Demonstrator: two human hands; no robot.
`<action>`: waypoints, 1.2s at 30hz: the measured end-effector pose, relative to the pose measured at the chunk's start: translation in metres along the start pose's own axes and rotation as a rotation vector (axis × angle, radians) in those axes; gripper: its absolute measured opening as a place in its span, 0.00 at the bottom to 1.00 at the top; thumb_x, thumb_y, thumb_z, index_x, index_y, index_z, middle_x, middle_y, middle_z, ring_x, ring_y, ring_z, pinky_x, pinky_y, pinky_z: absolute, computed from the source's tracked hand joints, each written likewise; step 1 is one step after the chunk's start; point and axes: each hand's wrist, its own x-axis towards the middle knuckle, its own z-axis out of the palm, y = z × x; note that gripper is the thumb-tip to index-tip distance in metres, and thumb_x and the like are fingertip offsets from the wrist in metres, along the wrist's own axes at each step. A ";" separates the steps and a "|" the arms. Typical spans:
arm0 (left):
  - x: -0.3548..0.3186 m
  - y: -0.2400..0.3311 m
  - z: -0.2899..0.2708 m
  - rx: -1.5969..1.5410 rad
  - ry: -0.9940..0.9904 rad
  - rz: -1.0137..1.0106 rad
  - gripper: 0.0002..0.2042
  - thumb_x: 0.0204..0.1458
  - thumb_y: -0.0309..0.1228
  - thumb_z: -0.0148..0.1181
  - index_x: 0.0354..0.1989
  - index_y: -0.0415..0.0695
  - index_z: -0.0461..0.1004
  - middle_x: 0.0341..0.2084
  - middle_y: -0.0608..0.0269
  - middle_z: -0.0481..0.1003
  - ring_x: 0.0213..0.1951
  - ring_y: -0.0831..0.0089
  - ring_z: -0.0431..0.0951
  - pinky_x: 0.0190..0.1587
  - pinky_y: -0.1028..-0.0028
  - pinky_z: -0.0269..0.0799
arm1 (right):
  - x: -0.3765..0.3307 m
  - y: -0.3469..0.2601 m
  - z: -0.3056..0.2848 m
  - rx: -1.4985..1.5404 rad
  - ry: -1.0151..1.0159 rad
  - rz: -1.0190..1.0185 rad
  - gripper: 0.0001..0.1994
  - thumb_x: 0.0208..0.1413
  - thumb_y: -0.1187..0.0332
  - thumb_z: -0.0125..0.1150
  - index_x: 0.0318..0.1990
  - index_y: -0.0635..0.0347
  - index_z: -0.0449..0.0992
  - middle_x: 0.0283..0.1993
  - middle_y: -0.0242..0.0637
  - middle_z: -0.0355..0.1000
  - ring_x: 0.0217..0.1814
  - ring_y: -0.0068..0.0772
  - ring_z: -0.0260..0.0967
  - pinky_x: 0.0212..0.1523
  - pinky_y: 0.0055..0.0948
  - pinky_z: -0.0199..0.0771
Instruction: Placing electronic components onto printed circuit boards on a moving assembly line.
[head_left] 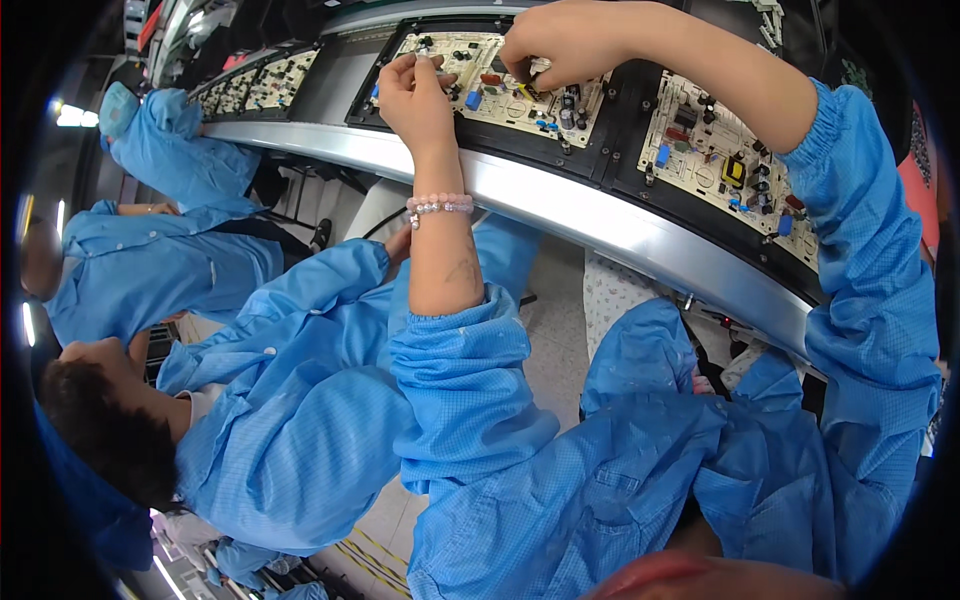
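Observation:
A cream circuit board (508, 108) sits in a black frame (470, 135) below both hands. My left hand (415, 98) is over the board's left part, thumb and fingers pinched together. A tiny part (424, 50) shows at its fingertips, too small to name. My right hand (572, 45) reaches down to the board's middle with its fingers curled together. Its fingertips are close to a yellow component (527, 91), and what they hold, if anything, is hidden. Near the hands, a blue block-shaped component (473, 100) and dark cylindrical capacitors (567, 118) stand on the board.
Another populated board (690, 150) lies in a frame to the right. More boards (282, 80) are farther left along the line. A curved metal rail (560, 185) edges the line on my side. A co-worker in blue (290, 400) sits close at my left.

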 end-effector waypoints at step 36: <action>0.001 0.000 -0.001 -0.032 -0.012 0.007 0.07 0.56 0.25 0.51 0.39 0.34 0.68 0.30 0.55 0.78 0.25 0.75 0.78 0.24 0.82 0.70 | -0.001 0.003 0.007 0.028 0.128 -0.165 0.12 0.42 0.73 0.58 0.38 0.62 0.76 0.35 0.50 0.74 0.38 0.50 0.72 0.39 0.41 0.71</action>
